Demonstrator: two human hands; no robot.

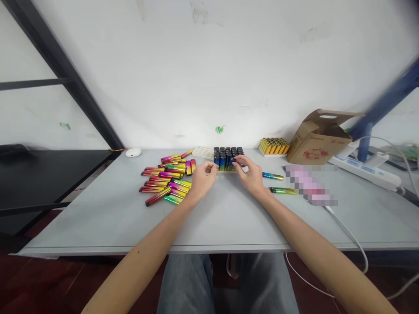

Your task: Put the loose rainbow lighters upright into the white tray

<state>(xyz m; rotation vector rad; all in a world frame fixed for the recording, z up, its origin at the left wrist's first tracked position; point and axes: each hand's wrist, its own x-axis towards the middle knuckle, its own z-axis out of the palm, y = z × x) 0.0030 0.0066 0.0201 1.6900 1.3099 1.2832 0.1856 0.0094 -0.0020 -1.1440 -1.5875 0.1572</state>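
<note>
Upright blue shiny tubes with black ends (222, 163) stand packed in rows in a white holed tray (204, 151), whose left part shows bare holes. My right hand (251, 173) curves its thumb and fingers around a blue tube (231, 162) at the front right of the rows. At the front left corner, my left hand (203, 176) has its thumb and fingertips drawn together, close against the tubes; what they hold, if anything, is hidden. Left of that hand lies a loose pile of red, yellow, green and pink metallic tubes (163, 176), partly covered by it.
Two loose tubes, one blue (273, 176) and one green (283, 190), lie to the right. Behind them are a tray of yellow tubes (274, 147), an open cardboard box (316, 141) and a power strip (366, 171). A blurred pink object (309, 185) trails a white cable. A white case (133, 152) sits back left.
</note>
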